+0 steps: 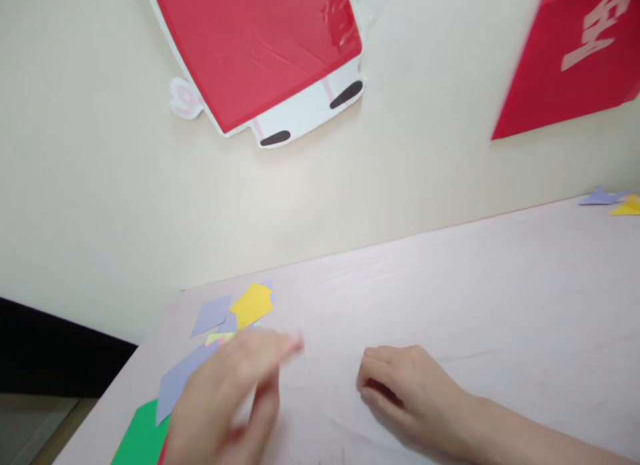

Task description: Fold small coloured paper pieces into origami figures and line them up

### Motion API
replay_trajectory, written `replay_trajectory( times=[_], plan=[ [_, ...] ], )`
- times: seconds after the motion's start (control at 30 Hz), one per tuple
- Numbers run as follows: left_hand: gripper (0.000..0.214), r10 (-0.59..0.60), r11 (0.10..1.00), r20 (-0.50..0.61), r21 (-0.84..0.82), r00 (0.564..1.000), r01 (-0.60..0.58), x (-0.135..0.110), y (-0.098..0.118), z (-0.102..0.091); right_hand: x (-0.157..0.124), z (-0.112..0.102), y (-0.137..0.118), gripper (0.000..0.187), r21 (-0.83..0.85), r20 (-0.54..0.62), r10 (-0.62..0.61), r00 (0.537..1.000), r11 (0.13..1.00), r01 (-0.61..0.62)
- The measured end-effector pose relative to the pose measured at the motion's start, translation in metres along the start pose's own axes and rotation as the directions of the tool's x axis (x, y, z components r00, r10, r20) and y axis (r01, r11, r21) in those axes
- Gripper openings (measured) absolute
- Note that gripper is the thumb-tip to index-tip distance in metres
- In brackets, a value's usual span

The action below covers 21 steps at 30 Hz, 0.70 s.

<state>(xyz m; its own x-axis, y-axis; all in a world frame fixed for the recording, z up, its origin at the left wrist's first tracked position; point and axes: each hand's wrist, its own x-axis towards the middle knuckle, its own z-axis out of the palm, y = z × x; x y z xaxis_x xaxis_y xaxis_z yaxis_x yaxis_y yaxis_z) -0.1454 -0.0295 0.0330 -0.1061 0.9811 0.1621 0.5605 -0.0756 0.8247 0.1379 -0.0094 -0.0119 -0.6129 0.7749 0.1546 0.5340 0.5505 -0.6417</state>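
My left hand (227, 395) is above the left side of the table, a little blurred. Its fingers stretch to the right, with a gap between them and the thumb, and nothing shows in it. Under and behind it lie cut paper pieces: a purple sheet (177, 378), a green sheet (140, 435), a small purple piece (213, 315) and a yellow piece (253, 305). My right hand (413, 392) rests on the table cloth, fingers loosely curled in, with no object visible in it.
A pale cloth covers the table (500, 318), which meets a cream wall (425, 152). Purple scraps (600, 197) and yellow scraps (627, 205) lie at the far right edge. A red cartoon cutout (265, 45) and a red banner (565, 72) hang on the wall.
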Motion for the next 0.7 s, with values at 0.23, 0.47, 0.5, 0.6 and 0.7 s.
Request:
replay_trajectory(
  times=[0.23,0.47,0.5,0.6,0.7],
  plan=[
    [0.035,-0.057,0.859,-0.178,0.492,0.982,0.140,0.026,-0.031,-0.102,0.001,-0.008,0.005,0.017,0.150,0.017,0.059,0.998,0.987,-0.061],
    [0.057,-0.082,0.691,-0.047,0.717,0.995,0.091,-0.050,-0.103,-0.131,0.001,-0.007,0.005,0.020,0.136,0.057,0.097,0.994,0.985,-0.104],
    [0.061,-0.101,0.651,-0.062,0.751,0.993,0.113,-0.058,-0.108,-0.127,0.001,-0.007,0.005,0.020,0.136,0.061,0.101,0.993,0.985,-0.109],
    [0.062,-0.144,0.593,-0.100,0.787,0.985,0.167,-0.068,-0.111,-0.114,0.000,-0.006,0.005,0.020,0.139,0.060,0.102,0.993,0.984,-0.110],
    [0.060,-0.069,0.574,-0.154,0.802,0.986,0.165,-0.054,-0.094,-0.101,0.000,-0.005,0.006,0.020,0.136,0.055,0.096,0.994,0.985,-0.103]
  ],
)
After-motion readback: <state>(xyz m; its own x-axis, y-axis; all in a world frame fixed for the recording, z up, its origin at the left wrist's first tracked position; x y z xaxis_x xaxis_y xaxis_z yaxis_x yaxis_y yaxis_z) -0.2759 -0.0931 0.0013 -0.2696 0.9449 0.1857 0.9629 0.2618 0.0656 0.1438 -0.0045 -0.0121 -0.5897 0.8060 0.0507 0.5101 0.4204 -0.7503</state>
